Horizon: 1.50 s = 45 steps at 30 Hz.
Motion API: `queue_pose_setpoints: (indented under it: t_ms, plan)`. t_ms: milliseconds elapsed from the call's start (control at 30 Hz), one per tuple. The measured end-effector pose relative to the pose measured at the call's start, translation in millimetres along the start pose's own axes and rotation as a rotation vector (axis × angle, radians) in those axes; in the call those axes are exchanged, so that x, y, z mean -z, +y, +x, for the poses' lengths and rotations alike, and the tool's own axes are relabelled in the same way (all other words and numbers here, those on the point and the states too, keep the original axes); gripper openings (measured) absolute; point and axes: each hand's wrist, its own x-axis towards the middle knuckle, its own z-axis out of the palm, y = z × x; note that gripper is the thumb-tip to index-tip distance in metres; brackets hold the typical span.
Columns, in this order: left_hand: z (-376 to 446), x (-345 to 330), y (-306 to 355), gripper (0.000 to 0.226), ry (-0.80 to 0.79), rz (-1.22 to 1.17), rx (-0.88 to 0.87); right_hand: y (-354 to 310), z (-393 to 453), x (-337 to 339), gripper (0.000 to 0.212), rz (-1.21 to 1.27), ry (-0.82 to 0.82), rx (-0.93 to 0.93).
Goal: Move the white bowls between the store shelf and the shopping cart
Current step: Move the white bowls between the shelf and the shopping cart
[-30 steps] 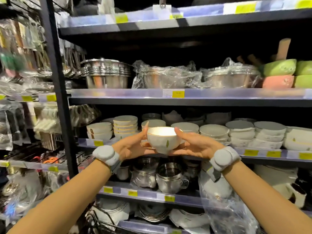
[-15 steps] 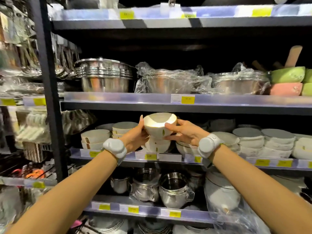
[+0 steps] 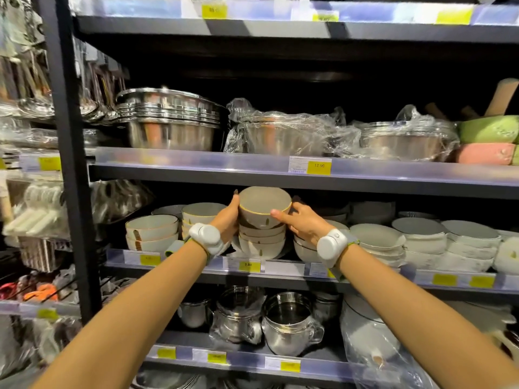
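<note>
A white ceramic bowl with a thin gold rim (image 3: 264, 207) is held atop a stack of matching white bowls (image 3: 261, 239) on the dark metal store shelf (image 3: 280, 279), just under the shelf above. It is gripped by the left hand (image 3: 229, 217) at 9 o'clock and pinched by the right hand (image 3: 300, 221) at 3 o'clock. The step is judged to be seating it on the stack; a level lowering, then release, is called for. Yellow price tags are read as 12.90 (image 3: 319, 166) and 3.80 (image 3: 248, 265); others are blurred.
</note>
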Motion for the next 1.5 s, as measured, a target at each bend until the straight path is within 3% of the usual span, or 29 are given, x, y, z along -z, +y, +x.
queue_pose_setpoints:
  t_ms: [400,733,1100,1367,1500]
  plan:
    - [31,-1,-23,0.055,0.146,-0.042,0.051,17,22,-3,0.056,-0.147,0.03,-0.002]
    - [37,5,-29,0.047,0.153,-0.083,0.058,25,34,-7,0.077,-0.256,0.025,-0.057]
    - [34,-3,-35,0.041,0.216,-0.048,0.045,36,46,-9,0.077,-0.214,0.051,-0.096]
    - [22,0,-32,0.033,0.1,0.026,0.078,29,32,-5,0.078,-0.175,0.028,-0.099]
    - [9,3,-30,0.052,0.03,0.074,0.07,29,24,0,0.068,-0.108,0.034,-0.079]
